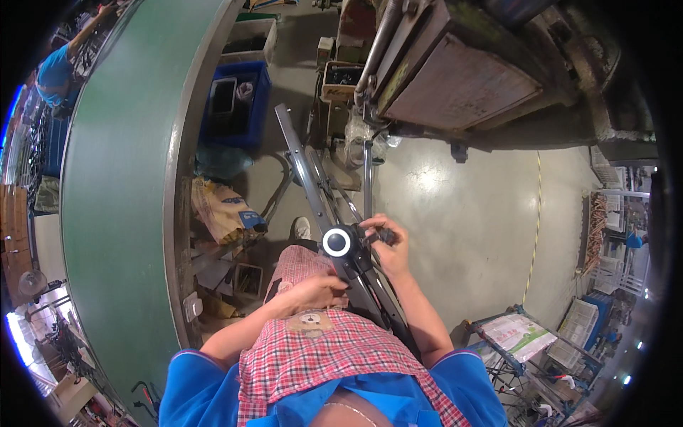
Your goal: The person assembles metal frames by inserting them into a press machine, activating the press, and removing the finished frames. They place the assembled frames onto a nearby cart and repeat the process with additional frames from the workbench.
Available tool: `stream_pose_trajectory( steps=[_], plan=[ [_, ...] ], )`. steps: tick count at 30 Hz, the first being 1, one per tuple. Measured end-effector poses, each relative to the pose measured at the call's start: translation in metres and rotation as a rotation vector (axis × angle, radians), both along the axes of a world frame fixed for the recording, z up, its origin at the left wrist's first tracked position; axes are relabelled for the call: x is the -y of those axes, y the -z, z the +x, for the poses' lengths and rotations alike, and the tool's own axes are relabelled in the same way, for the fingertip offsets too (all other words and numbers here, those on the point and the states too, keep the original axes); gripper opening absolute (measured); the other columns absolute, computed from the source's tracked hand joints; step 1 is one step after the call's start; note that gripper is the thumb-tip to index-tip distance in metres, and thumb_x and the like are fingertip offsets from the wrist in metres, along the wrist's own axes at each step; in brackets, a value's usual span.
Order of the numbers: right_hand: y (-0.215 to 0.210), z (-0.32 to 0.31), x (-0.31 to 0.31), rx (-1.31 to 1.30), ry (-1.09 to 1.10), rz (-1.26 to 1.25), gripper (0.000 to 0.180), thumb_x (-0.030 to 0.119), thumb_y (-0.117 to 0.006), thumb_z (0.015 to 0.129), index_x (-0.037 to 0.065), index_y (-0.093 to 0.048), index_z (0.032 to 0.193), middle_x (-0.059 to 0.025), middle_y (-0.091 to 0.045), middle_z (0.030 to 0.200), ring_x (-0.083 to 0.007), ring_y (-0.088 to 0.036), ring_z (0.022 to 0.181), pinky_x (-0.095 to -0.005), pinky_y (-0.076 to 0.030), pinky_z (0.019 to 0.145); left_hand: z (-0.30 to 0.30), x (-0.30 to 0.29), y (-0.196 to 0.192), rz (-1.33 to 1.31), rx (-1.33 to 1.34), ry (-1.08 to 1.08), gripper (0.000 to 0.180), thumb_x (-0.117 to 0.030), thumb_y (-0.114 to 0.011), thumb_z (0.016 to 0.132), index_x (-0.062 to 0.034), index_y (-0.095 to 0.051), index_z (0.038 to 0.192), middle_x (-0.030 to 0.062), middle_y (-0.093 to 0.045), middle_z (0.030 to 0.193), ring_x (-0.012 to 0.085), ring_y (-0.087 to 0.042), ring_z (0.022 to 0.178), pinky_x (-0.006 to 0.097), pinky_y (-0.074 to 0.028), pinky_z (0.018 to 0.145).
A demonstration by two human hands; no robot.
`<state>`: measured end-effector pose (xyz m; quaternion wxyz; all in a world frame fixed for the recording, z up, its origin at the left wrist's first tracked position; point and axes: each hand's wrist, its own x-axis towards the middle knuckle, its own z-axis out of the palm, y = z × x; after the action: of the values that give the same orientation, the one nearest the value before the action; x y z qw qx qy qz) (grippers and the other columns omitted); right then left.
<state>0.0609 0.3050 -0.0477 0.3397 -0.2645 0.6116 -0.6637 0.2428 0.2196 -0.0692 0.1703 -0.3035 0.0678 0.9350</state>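
A folding metal frame of grey and black tubes (304, 174) lies across my lap, its long legs pointing away from me. Its joint is a round black hub with a white ring (336, 243). My left hand (318, 292) is closed, fingertips against the black tube just below the hub; the far side of that grip is hidden. To the right of the hub, my right hand (391, 248) curls its thumb and fingers around a small black knob (386, 235) on the frame.
A green-topped bench (124, 178) runs along my left. On the floor beyond stand a blue crate (235, 107) and a printed sack (222, 210). A heavy machine (466, 82) overhangs the far right. Another person (57, 75) is at the far left. A small rack (516, 338) stands at the right.
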Motion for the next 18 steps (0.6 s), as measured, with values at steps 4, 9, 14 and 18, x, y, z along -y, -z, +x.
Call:
stream_pose_trajectory(
  steps=[4,9,14,18],
  plan=[
    [-0.012,-0.008,-0.001,0.325,-0.078,-0.164,0.034,0.018,-0.059,0.065,-0.002,-0.057,0.092,-0.0081,-0.049,0.090,-0.0151,-0.046,0.086,-0.0256,-0.034,0.079,-0.005,-0.012,-0.005,-0.111,0.015,0.086,0.040,-0.005,-0.056,0.087,-0.0020,-0.039,0.123,0.0080,-0.055,0.105,0.0140,-0.054,0.075,0.028,-0.044,0.059],
    [-0.005,-0.003,0.000,0.175,-0.018,-0.113,0.026,0.022,-0.070,0.076,0.002,-0.056,0.086,-0.0029,-0.048,0.083,-0.0114,-0.044,0.077,-0.0230,-0.033,0.070,0.000,-0.032,0.006,-0.449,-0.076,0.008,0.038,-0.009,-0.056,0.088,0.0024,-0.042,0.122,0.0093,-0.057,0.106,0.0158,-0.056,0.092,0.028,-0.046,0.079],
    [0.002,-0.006,-0.005,0.035,0.039,-0.093,0.034,0.031,-0.075,0.078,0.005,-0.053,0.080,0.0007,-0.047,0.077,-0.0087,-0.041,0.070,-0.0218,-0.031,0.063,0.002,-0.040,0.006,-0.564,-0.046,0.016,0.035,-0.009,-0.057,0.086,0.0049,-0.049,0.117,0.0092,-0.059,0.105,0.0158,-0.055,0.096,0.028,-0.044,0.087],
    [-0.002,-0.014,-0.007,-0.013,-0.038,-0.061,0.035,0.029,-0.076,0.078,0.004,-0.052,0.074,0.0000,-0.048,0.073,-0.0089,-0.042,0.068,-0.0227,-0.032,0.061,0.002,-0.038,-0.007,-0.735,-0.013,0.142,0.031,-0.010,-0.058,0.085,0.0058,-0.053,0.112,0.0100,-0.061,0.100,0.0154,-0.056,0.090,0.028,-0.046,0.082]
  ],
)
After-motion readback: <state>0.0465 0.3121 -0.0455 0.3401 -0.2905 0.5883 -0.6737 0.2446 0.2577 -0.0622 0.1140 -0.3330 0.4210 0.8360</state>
